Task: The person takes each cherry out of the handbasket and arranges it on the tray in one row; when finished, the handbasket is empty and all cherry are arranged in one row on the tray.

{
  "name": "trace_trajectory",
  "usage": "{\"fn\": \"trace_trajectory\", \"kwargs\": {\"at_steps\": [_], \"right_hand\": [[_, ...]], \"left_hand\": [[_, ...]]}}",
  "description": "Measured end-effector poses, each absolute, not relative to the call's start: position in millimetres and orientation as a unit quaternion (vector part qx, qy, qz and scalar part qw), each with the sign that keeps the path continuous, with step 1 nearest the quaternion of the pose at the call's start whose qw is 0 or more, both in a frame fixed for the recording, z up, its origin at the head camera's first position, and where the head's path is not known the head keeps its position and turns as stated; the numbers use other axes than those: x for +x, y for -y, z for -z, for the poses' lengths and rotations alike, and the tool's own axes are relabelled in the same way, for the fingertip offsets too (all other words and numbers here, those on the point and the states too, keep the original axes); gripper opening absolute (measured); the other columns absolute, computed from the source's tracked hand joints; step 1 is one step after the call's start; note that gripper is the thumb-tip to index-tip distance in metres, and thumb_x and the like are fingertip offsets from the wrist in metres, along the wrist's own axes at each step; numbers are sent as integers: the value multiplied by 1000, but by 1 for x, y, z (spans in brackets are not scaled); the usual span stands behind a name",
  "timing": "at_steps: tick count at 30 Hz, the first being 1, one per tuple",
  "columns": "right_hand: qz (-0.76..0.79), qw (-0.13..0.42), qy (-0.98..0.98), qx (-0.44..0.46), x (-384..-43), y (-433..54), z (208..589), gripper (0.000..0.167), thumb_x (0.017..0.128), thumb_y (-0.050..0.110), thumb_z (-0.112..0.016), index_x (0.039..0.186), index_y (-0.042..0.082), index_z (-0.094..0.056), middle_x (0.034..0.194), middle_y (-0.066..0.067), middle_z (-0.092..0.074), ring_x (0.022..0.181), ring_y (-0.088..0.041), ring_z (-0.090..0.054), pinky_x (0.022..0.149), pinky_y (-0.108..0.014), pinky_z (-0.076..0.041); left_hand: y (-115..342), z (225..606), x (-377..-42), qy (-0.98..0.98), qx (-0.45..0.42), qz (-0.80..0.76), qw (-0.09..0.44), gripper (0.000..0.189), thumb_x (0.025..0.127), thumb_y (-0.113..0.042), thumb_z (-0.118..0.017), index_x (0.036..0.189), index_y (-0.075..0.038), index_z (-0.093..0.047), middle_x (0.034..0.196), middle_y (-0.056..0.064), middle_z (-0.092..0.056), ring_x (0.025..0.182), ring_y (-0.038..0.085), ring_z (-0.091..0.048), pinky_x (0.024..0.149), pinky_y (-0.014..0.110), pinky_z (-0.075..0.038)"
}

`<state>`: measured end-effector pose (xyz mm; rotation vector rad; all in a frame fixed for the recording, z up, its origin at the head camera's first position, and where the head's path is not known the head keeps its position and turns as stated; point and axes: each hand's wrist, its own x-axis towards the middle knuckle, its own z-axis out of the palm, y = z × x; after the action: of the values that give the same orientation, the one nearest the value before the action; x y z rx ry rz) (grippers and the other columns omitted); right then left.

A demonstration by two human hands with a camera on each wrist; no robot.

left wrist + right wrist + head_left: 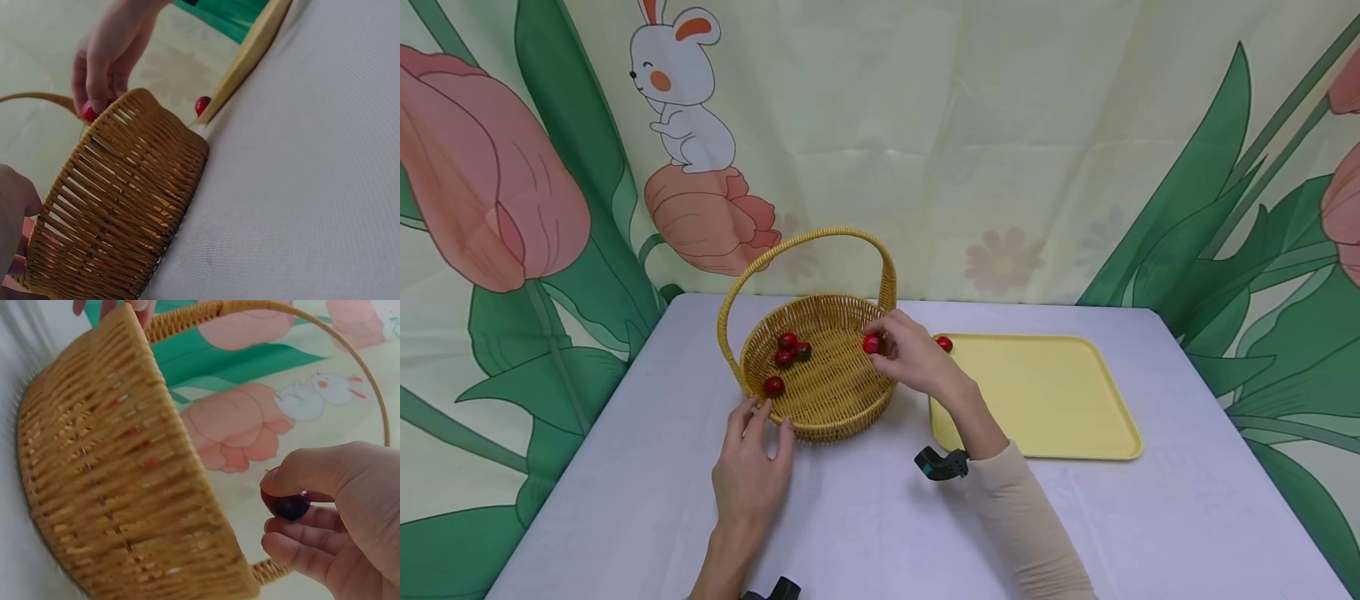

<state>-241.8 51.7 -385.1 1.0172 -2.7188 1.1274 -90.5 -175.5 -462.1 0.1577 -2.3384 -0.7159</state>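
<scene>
A dark red cherry [284, 503] is pinched between the thumb and fingers of my right hand [913, 354], above the right side of the wicker basket [831, 429]. My left hand [751, 475] holds the basket's near-left rim, its fingertips over the edge; the left wrist view shows only part of that hand. Inside the basket, several cherries [785, 358] lie toward the left, one of them near the rim by my left fingers. Another cherry [943, 343] sits at the far-left corner of the yellow tray [1037, 400].
The basket's tall arched handle [820, 237] rises over its far side. To the basket's right lies the low-rimmed tray, on a white-covered table [865, 517]. A printed curtain [1000, 150] with a rabbit and tulips hangs behind the table.
</scene>
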Motion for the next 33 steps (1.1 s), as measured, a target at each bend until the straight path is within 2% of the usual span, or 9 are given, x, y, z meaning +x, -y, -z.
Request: {"fn": "trace_trajectory", "kwargs": {"at_steps": [8,15,21,26,33], "right_hand": [[-379,41,874,302,-248,-77,385,32,88,9,-68,119,3,-64,108,-9,-60,86,-22,-60,74,-28,-54],[-377,42,887,264,-254,-99,387,35,89,10,-71,121,1,-63,110,-11,-61,90,-21,-61,78,-32,-56],[-373,51,895,238,-261,-116,392,37,88,10,-71,122,-1,-62,113,-15,-62,92,-25,-63,81,-38,-57],[-374,36,905,199,-269,-128,400,38,89,11,-70,123,0,-61,117,-14,-61,96,-27,-64,82,-40,-57],[-365,29,915,169,-276,-140,410,38,90,12,-68,125,-1,-60,120,-16,-60,97,-29,-64,84,-41,-57]], "left_hand": [[176,463,-90,898,60,276,338,41,91,-23,-69,123,2,-68,132,17,-60,105,37,-68,70,51,-60],[176,463,-90,898,62,278,335,41,91,-23,-69,124,1,-68,133,17,-60,106,36,-68,72,51,-59],[177,463,-91,896,58,279,340,41,91,-22,-69,124,2,-67,132,18,-60,105,36,-68,69,51,-59],[177,463,-91,894,55,278,348,40,90,-21,-69,122,3,-68,131,18,-60,104,37,-68,67,51,-59],[176,463,-91,898,60,275,338,41,91,-23,-69,123,2,-68,132,18,-60,104,36,-68,70,50,-59]]}}
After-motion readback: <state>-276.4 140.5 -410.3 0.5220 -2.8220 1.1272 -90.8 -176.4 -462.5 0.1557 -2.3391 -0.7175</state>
